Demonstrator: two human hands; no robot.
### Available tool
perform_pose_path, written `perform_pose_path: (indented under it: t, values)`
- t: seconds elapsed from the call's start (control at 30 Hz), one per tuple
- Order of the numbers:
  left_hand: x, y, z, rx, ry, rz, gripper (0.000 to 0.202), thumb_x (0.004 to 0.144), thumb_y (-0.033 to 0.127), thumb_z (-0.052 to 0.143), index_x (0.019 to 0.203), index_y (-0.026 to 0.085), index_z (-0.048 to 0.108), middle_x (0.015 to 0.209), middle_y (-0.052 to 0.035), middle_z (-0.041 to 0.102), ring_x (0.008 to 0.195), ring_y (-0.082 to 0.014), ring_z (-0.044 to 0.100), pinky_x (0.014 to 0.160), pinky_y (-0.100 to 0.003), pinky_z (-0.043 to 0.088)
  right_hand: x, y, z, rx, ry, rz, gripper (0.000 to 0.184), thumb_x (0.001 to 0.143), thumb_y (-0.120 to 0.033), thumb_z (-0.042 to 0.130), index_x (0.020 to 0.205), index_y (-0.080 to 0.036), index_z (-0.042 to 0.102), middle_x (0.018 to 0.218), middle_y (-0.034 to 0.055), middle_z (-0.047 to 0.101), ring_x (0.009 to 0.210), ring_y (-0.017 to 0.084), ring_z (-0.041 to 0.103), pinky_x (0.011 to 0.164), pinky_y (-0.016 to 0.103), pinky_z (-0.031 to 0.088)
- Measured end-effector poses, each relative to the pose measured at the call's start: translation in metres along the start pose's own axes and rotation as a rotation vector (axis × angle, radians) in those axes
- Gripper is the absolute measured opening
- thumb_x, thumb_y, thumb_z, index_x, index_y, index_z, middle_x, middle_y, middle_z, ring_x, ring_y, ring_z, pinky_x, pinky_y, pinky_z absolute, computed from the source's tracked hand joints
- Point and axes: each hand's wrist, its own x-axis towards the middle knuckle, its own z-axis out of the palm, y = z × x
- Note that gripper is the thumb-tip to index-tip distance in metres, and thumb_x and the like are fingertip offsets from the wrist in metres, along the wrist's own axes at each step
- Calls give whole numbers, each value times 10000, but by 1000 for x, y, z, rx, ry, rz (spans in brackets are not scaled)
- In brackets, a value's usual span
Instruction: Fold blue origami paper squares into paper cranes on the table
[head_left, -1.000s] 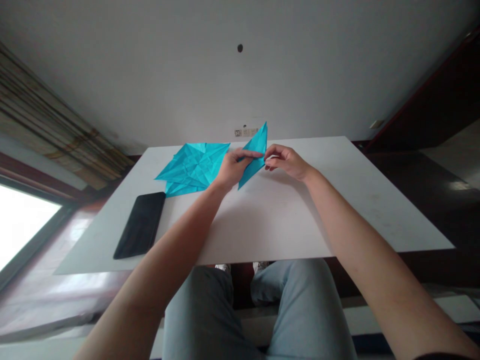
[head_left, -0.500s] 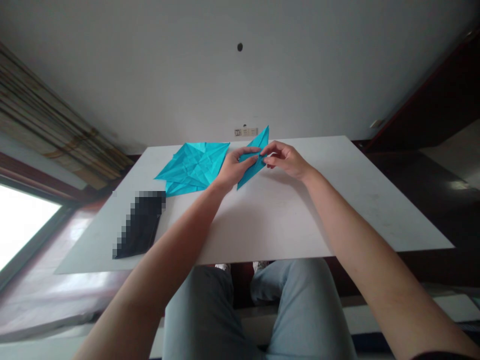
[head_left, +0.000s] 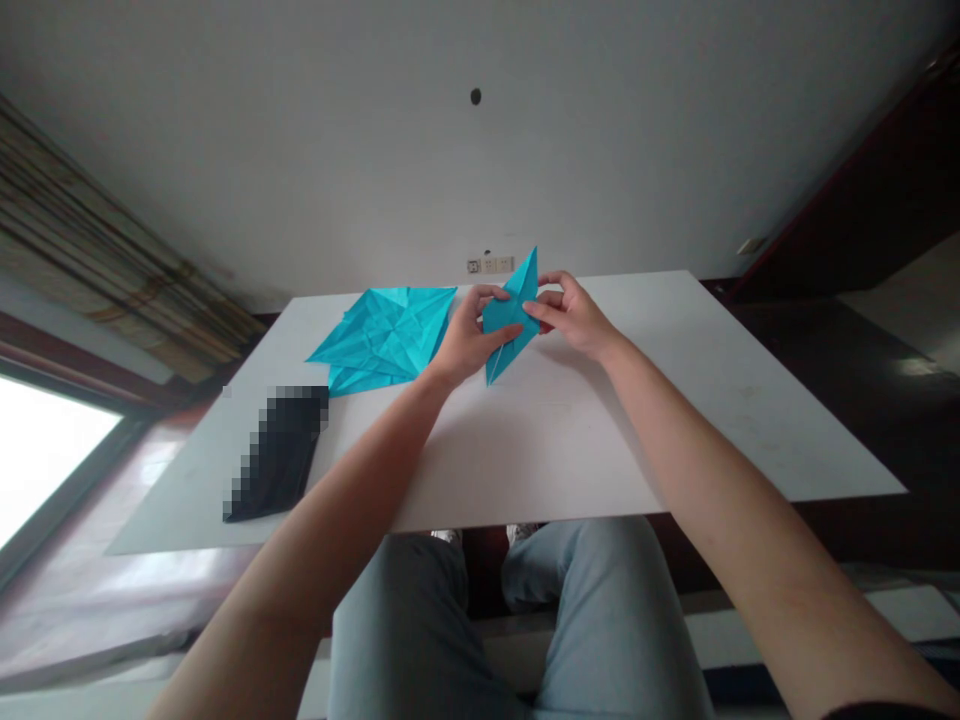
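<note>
A folded blue paper piece (head_left: 510, 315), long and pointed at both ends, is held just above the white table (head_left: 585, 430) near its far edge. My left hand (head_left: 466, 343) pinches its left side with thumb and fingers. My right hand (head_left: 574, 315) pinches its right side, fingers curled against the paper. Both hands meet at the middle of the piece.
A stack of creased blue paper sheets (head_left: 382, 335) lies flat to the left of my hands. A black flat object (head_left: 276, 455) lies near the table's left front corner. A white wall with sockets (head_left: 491, 265) stands behind the table. My legs (head_left: 517, 620) are under the front edge.
The blue piece has turned more upright between my hands. My right hand has shifted onto its right side, and my left fingers now grip its left edge.
</note>
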Motion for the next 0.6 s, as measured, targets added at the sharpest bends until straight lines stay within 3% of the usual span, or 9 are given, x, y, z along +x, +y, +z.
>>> perform_pose_path:
  t: [0.23, 0.43, 0.6]
  values:
    - [-1, 1, 2, -59, -25, -36, 795, 752, 407, 1054, 1276, 300, 466, 1278, -62, 791, 985, -209, 842, 790, -308, 694, 1, -1, -4, 25, 81, 15, 782, 729, -700, 1027, 1251, -320, 587, 851, -67, 744, 765, 163, 684, 725, 314, 576]
    - [0, -3, 1, -28, 4, -41, 768, 775, 449, 1046, 1222, 292, 441, 1247, -58, 775, 964, -204, 831, 796, -318, 691, -3, -8, -1, -28, -27, 57, 626, 681, -670, 1070, 988, -253, 718, 870, 3, 774, 765, 164, 665, 667, 302, 533]
    - [1, -3, 1, 0, 56, -38, 709, 785, 459, 1038, 1145, 286, 452, 1112, -11, 744, 899, -171, 787, 750, -286, 668, -4, -8, 1, -61, -74, 54, 583, 727, -716, 1030, 955, -247, 771, 892, 29, 785, 770, 174, 670, 683, 318, 559]
